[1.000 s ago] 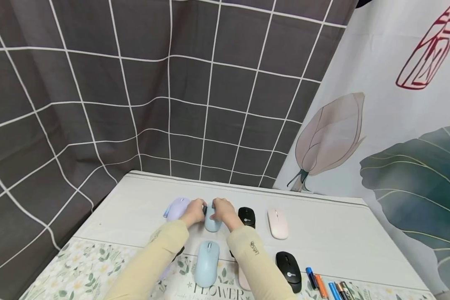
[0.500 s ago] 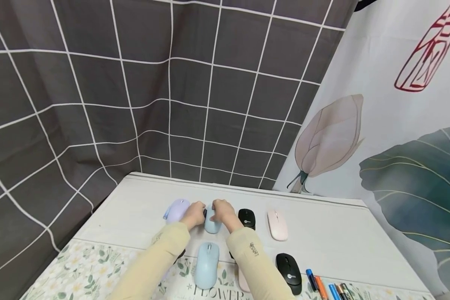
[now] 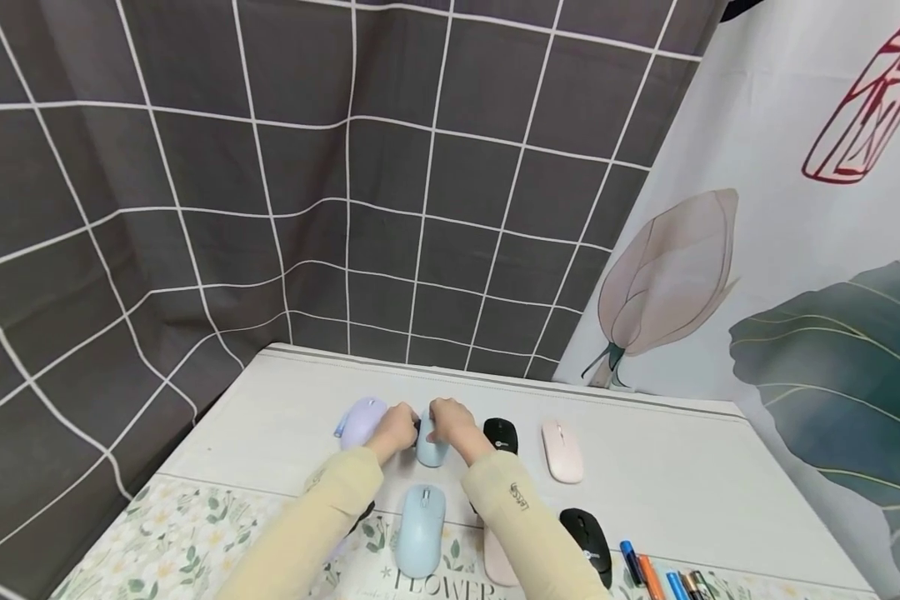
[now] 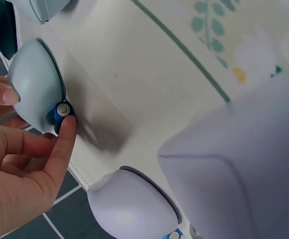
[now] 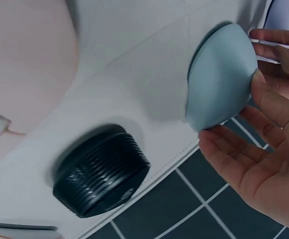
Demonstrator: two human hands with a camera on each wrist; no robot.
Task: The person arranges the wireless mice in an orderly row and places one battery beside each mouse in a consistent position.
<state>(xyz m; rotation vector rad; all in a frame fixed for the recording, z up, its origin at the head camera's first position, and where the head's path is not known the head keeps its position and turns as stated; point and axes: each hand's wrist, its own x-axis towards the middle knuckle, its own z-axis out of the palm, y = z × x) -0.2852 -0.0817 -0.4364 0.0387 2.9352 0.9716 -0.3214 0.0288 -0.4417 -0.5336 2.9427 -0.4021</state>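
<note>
A light blue computer mouse (image 3: 431,450) stands near the back of the table between both hands. My right hand (image 3: 453,421) holds it with the fingers curled over its far end and side; the mouse (image 5: 221,74) fills the grip in the right wrist view. My left hand (image 3: 396,429) is at its left side, fingers bent, pinching a small blue battery (image 4: 63,110) against the mouse's edge. The battery's round metal end faces the left wrist camera. Just left of this hand sits a purple mouse (image 3: 363,421) with another blue battery (image 3: 340,426) beside it.
A larger light blue mouse (image 3: 421,533) lies nearer, between the forearms. To the right are two black mice (image 3: 502,433) and a pale pink mouse (image 3: 562,452). Another pink mouse (image 3: 498,560) is partly under the right sleeve. Several markers (image 3: 651,577) lie front right.
The head view has shifted slightly, so the scene sits a little further right in it. Both hands stay at the light blue mouse, with hardly any movement.
</note>
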